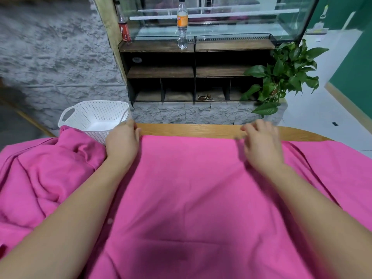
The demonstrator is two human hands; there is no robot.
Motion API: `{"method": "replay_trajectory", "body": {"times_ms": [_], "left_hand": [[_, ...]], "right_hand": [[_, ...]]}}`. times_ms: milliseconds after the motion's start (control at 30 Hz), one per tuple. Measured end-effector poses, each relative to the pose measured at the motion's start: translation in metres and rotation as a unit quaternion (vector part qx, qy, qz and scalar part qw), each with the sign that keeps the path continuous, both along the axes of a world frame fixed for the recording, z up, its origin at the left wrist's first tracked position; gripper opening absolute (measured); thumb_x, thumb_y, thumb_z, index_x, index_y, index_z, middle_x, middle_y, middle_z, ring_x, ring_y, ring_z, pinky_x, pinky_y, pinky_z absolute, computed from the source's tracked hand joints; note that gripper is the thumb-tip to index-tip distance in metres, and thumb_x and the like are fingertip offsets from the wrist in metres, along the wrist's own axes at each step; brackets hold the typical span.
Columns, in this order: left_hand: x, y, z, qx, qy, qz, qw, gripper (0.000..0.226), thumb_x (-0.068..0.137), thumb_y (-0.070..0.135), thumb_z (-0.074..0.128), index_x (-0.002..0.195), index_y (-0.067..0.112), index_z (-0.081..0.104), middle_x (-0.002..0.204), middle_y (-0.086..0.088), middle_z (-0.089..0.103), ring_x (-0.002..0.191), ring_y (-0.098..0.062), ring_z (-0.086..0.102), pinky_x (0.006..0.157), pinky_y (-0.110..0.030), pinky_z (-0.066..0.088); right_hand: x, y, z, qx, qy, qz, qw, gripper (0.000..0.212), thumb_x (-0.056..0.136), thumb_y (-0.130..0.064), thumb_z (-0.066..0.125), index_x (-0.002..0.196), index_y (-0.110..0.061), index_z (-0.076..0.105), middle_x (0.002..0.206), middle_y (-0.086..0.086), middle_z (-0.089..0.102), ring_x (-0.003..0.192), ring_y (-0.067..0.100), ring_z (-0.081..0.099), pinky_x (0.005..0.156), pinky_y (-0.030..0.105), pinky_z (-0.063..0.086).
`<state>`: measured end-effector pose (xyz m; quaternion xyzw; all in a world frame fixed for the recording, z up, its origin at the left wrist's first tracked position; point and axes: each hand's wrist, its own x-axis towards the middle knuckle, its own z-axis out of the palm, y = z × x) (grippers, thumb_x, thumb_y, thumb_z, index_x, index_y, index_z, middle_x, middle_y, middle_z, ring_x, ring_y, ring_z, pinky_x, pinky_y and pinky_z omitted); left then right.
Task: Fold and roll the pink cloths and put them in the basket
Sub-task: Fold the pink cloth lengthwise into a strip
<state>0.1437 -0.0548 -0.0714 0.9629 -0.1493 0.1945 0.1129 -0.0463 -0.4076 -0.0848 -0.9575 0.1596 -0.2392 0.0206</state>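
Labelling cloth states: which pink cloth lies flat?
The centre cloth, under the left hand and right hand; the left cloth beside the basket lies crumpled.

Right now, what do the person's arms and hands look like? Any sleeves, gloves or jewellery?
The left hand and right hand are bare: no gloves, and no rings that I can make out, though the right one is blurred. The left forearm and right forearm are uncovered as far as the picture reaches, with no sleeve, watch or bracelet in view.
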Motion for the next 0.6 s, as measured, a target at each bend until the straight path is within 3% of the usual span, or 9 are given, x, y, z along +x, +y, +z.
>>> {"method": "replay_trajectory", "body": {"times_ms": [167,333,467,600], "left_hand": [[-0.002,0.009,0.04,0.008,0.098,-0.06,0.993,0.007,0.093,0.028,0.069,0.093,0.021,0.071,0.092,-0.011,0.075,0.094,-0.037,0.068,0.077,-0.041,0.054],[-0.008,0.022,0.061,0.072,0.136,-0.159,0.975,0.006,0.09,0.019,0.067,0.091,0.024,0.071,0.084,-0.002,0.075,0.085,-0.03,0.068,0.076,-0.039,0.056],[-0.015,0.041,0.042,0.102,0.162,-0.19,0.963,0.013,0.088,0.018,0.066,0.095,0.028,0.07,0.086,0.0,0.075,0.086,-0.028,0.069,0.076,-0.039,0.056],[-0.014,0.048,0.022,0.056,0.155,-0.2,0.966,0.016,0.085,0.016,0.07,0.097,0.026,0.072,0.088,0.002,0.076,0.086,-0.027,0.069,0.074,-0.036,0.053]], "right_hand": [[0.034,0.113,0.006,0.134,-0.011,0.114,0.984,0.015,0.094,-0.019,0.063,0.109,-0.018,0.066,0.102,0.007,0.062,0.099,0.034,0.059,0.081,0.042,0.047],[0.053,0.198,0.002,0.169,-0.007,0.199,0.965,0.012,0.097,-0.023,0.06,0.106,-0.016,0.064,0.1,0.008,0.065,0.099,0.033,0.061,0.076,0.042,0.049],[0.07,0.228,-0.01,0.187,0.005,0.209,0.96,0.014,0.098,-0.031,0.059,0.104,-0.018,0.061,0.098,0.006,0.064,0.097,0.032,0.06,0.074,0.041,0.047],[0.093,0.237,-0.018,0.214,0.006,0.203,0.955,0.011,0.096,-0.032,0.062,0.094,-0.022,0.057,0.091,0.001,0.063,0.091,0.028,0.058,0.07,0.039,0.04]]}}
